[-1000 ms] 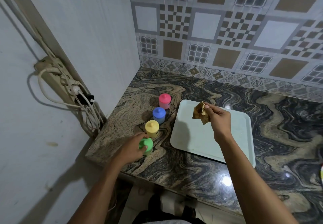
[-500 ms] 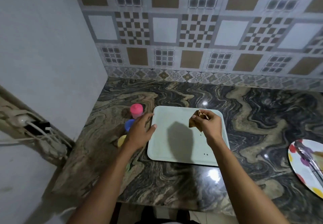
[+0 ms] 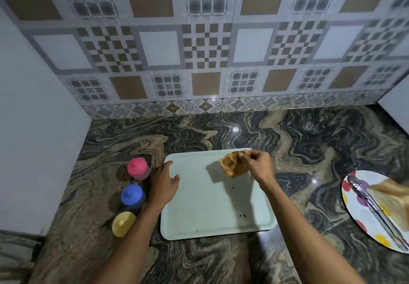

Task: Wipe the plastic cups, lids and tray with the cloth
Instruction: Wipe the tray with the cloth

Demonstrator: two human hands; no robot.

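The right hand pinched one crumpled tan cloth, with the fingers and thumb curled round its upper edge. The cloth hung down from that grip over the far right part of the tray. Whether its lower edge touched the tray surface could not be told; it cast a shadow to its left.

The left hand lay flat with straight fingers on the tray's left rim near the far corner. The thumb was spread apart from the fingers and pointed onto the tray, and the hand held nothing.

There was one pale tray, lying flat on the marbled counter. A few dark specks sat on its surface.

Three small plastic cups stood in a row just left of the tray, each with a domed lid on. They were one pink cup farthest back, one blue cup in the middle and one yellow cup nearest. The pink and blue cups stood just beside the left hand and wrist.

Well apart at the right edge lay one plate with coloured dots. It bore one pair of metal tongs and a tan item that was cut off by the frame.
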